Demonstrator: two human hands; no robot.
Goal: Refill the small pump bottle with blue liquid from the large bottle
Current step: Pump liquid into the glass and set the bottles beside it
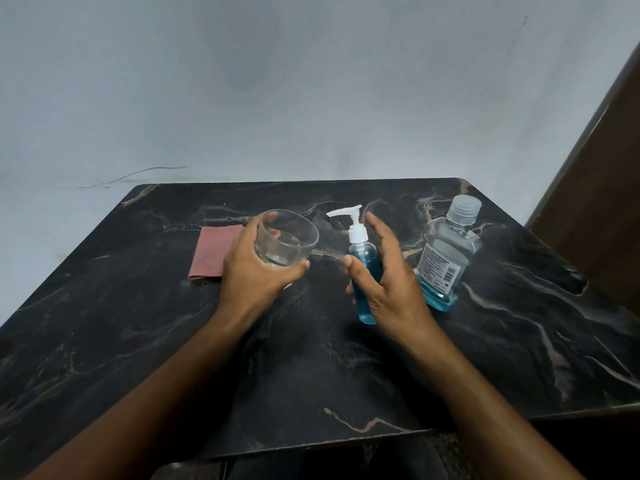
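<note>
On the table (311, 358), the pump bottle (363, 268) stood at centre, the large bottle (446, 258) just to its right. A glass (287, 240) was left of the pump bottle, and a cloth (213, 252) lay left of the glass, partly behind the left hand (252, 271).

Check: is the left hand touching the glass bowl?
Touching. The head view shows the left hand gripping the glass bowl, fingers wrapped round its far side and thumb pressed along its near wall, with no gap visible.
</note>
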